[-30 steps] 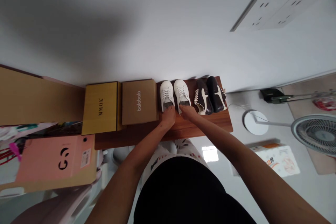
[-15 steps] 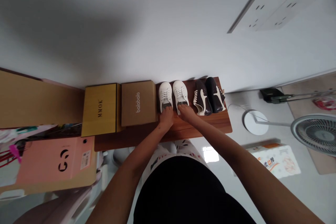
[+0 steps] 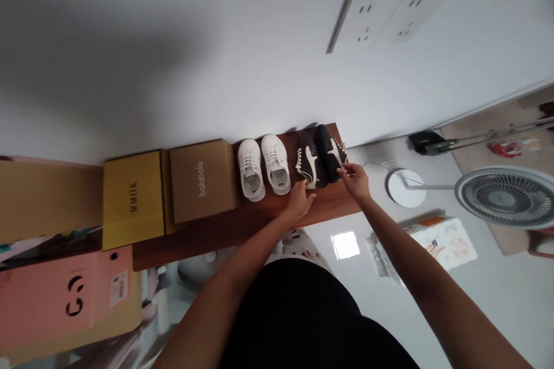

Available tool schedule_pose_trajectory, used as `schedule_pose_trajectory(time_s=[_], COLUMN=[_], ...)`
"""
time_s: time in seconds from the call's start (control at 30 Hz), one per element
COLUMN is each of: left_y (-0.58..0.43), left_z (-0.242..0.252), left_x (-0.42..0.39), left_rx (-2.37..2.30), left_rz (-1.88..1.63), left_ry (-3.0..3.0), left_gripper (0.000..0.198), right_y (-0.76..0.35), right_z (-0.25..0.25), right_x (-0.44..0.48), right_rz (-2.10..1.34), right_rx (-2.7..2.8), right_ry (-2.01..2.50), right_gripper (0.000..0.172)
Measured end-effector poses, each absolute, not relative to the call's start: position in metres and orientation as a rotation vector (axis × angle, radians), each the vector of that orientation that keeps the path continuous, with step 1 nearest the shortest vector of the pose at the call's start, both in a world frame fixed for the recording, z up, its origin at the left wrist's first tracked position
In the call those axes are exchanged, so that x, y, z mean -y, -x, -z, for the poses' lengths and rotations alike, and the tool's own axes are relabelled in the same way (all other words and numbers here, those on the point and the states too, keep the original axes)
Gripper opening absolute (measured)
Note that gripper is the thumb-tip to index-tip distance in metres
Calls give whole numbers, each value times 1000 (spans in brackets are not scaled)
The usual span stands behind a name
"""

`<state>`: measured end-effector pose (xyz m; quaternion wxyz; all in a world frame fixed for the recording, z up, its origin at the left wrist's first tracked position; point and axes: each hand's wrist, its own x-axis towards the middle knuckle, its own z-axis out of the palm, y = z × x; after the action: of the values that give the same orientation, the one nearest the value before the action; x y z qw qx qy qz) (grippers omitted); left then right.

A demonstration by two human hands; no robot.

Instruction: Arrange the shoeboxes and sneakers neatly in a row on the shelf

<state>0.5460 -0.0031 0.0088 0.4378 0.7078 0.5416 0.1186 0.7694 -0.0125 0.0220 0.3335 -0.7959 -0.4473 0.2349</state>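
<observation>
A pair of white sneakers (image 3: 264, 167) and a pair of dark shoes with white stripes (image 3: 319, 154) stand side by side against the wall on a wooden shelf (image 3: 242, 225). My left hand (image 3: 299, 202) reaches the heel of the left dark shoe, fingers partly spread and touching it. My right hand (image 3: 355, 180) is at the heel of the right dark shoe, fingers curled towards it; whether it grips is unclear. The white sneakers stand free of both hands.
Left of the shoes are a brown "balabala" box (image 3: 202, 180) and a yellow "MMOK" box (image 3: 133, 197). A pink box (image 3: 64, 294) sits lower left. On the floor at right stand a fan (image 3: 506, 196), its white round base (image 3: 405, 187) and a printed package (image 3: 441, 242). Wall sockets (image 3: 385, 11) are above.
Both hands left the heels of the white sneakers and moved right to the dark shoes. The view shifted right as well.
</observation>
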Motion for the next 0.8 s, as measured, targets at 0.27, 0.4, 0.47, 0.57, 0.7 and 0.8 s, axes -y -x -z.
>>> schedule_pose_trajectory(time_s=[0.27, 0.4, 0.47, 0.57, 0.7, 0.8], left_y=[-583, -581, -579, -578, -579, -585], left_z=[10, 0, -7, -19, -38, -50], left_x=[-15, -31, -36, -40, -45, -47], left_rx=[-1445, -1375, -1351, -1316, -1271, -1240], left_rz=[0, 128, 152, 169, 270, 378], left_ry=[-1798, -1842, -1893, -1996, -2106, -2183], left_gripper=[28, 23, 21, 20, 24, 30], right_y=[-813, -815, -815, -813, -806, -802], right_z=[20, 16, 11, 2, -9, -17], right_x=[11, 4, 1, -4, -9, -10], right_rz=[-954, -1007, -967, -873, -724, -635], right_rx=[1349, 1420, 1478, 1596, 1789, 1996], right_ry=[2130, 2160, 2181, 2181, 2162, 2159], right_gripper=[40, 32, 34, 35, 30, 29])
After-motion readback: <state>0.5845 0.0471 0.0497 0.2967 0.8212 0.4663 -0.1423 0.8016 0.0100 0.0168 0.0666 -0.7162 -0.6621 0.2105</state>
